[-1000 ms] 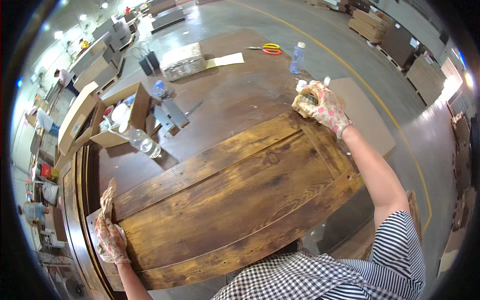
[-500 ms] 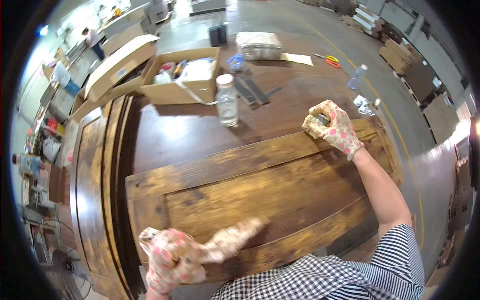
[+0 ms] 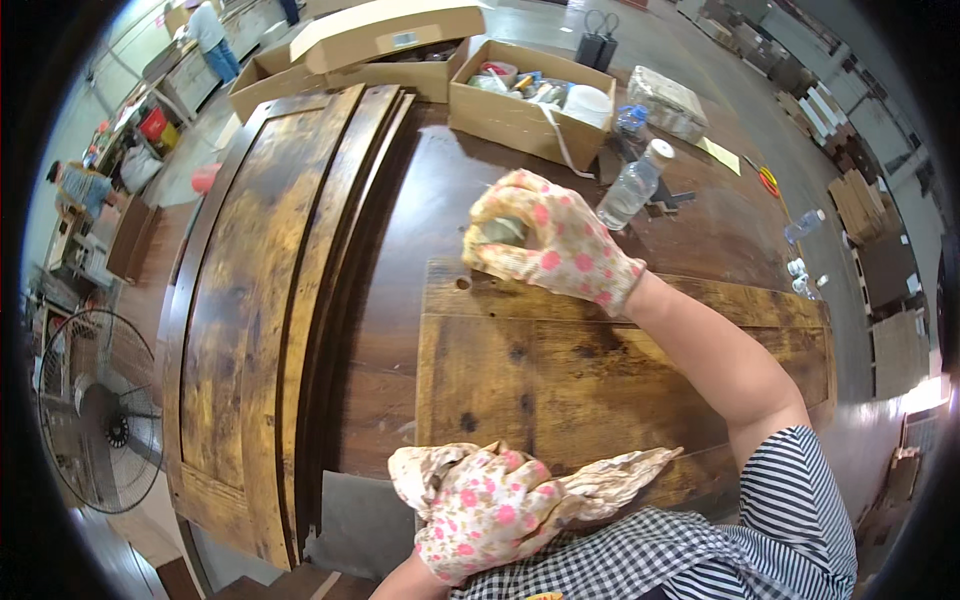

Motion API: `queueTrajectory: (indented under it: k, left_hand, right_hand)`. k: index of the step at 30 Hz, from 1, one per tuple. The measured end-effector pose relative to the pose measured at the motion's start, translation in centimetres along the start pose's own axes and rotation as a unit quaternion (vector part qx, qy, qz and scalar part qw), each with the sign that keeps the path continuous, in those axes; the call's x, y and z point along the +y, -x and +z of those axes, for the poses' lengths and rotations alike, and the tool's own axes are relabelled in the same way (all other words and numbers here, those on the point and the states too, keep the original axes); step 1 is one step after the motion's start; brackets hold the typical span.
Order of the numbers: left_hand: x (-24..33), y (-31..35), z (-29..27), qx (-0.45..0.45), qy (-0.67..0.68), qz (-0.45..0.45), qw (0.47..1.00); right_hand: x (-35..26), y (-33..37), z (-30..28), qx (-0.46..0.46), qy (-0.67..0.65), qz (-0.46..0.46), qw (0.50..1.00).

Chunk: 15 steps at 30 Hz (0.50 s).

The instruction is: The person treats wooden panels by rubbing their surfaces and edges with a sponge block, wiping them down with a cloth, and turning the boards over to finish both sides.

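Note:
A brown wood-grain panel (image 3: 480,370) with a raised frame lies before me on a dark table (image 3: 420,210). My left hand (image 3: 490,510), in a flowered glove, is closed on a crumpled beige rag (image 3: 625,480) at the panel's near edge. The rag sticks out on both sides of the fist. Over the panel's far left corner, my gloved right hand (image 3: 555,240) curls its fingers and thumb around a small grey-green piece (image 3: 503,232), whose kind I cannot make out. The fingertips of that glove look stained yellowish.
Similar panels (image 3: 240,300) are stacked at the left. Beyond stand an open carton (image 3: 520,130) of supplies, a clear bottle (image 3: 635,185) with a white cap, a wrapped block (image 3: 668,103) and scissors (image 3: 767,180). A black fan (image 3: 100,410) stands at the far left.
My view has turned left. The right hand has moved from the panel's far right part to its far left corner, still gripping the small piece. The left hand keeps the rag by the near edge.

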<state>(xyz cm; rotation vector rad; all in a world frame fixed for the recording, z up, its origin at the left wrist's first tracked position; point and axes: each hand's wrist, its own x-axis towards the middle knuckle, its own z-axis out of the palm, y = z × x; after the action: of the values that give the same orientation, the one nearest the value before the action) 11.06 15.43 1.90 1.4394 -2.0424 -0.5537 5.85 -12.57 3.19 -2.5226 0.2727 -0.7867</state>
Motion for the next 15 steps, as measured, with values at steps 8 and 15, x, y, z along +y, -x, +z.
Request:
queueTrajectory:
  k: [8,15]
  left_hand:
    - [-0.4,0.5,0.1,0.023,0.033,0.026,0.999]
    - [-0.7,0.1,0.7,0.037,0.028,0.022,0.999]
  right_hand:
    - [0.3,-1.2,0.0,-0.132,-0.037,-0.039,0.990]
    - [-2.9,4.8,-3.3,-0.058,0.093,-0.018,0.994]
